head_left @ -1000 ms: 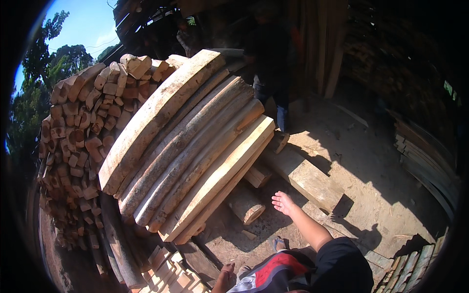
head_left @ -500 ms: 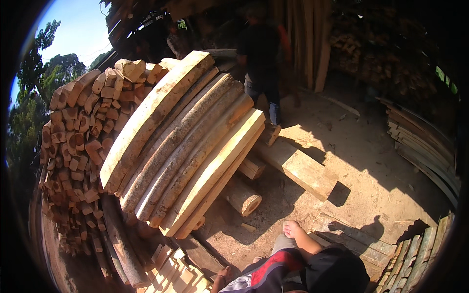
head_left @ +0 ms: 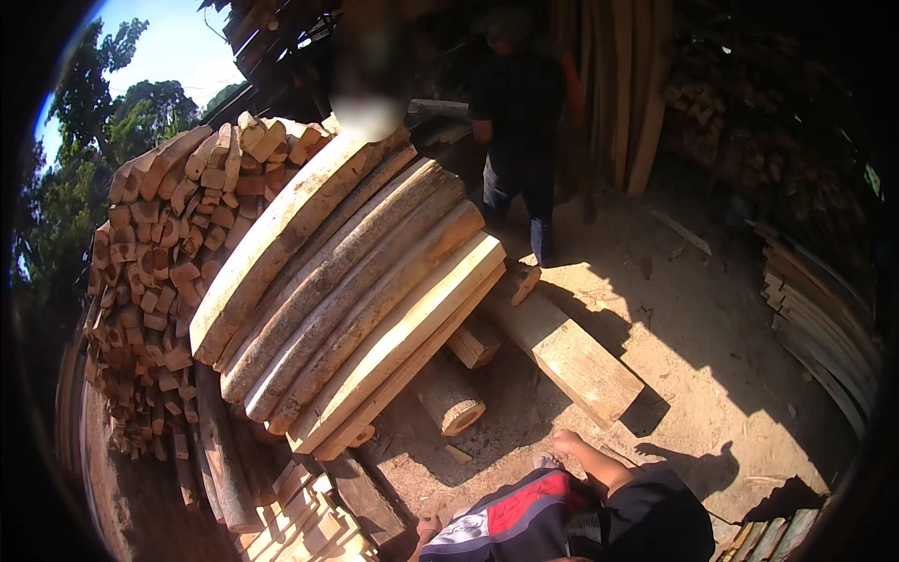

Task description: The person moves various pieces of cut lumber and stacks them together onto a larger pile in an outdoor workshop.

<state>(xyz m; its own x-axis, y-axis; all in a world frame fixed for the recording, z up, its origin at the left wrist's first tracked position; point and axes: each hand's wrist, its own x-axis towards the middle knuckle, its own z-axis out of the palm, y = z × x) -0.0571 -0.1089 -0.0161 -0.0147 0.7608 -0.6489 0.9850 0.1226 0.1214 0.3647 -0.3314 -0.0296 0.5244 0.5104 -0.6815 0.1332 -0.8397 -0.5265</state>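
Observation:
My right hand (head_left: 565, 440) hangs in front of my body with its fingers curled and nothing visible in them. Lower and to the left, my left hand (head_left: 428, 526) shows small beside my shirt; its fingers are hard to make out. Neither hand touches the wood. Ahead and to the left lies a raised stack of long sawn slabs (head_left: 346, 290), some with bark on. A thick squared beam (head_left: 590, 370) lies just beyond my right hand, and a round log (head_left: 451, 405) rests to the left of it.
A tall pile of cut timber ends (head_left: 154, 253) stands at the left. Pale offcuts (head_left: 314, 525) lie low in front of it. Another person (head_left: 518, 131) stands in shade at the back. Stacked boards (head_left: 819, 309) line the right side; sunlit dirt floor (head_left: 693, 347) lies between.
My view has shifted, and the beam and log now appear closer to my hands. The boards at lower right have slid mostly out of view. A pale blur now covers the slab stack's far end.

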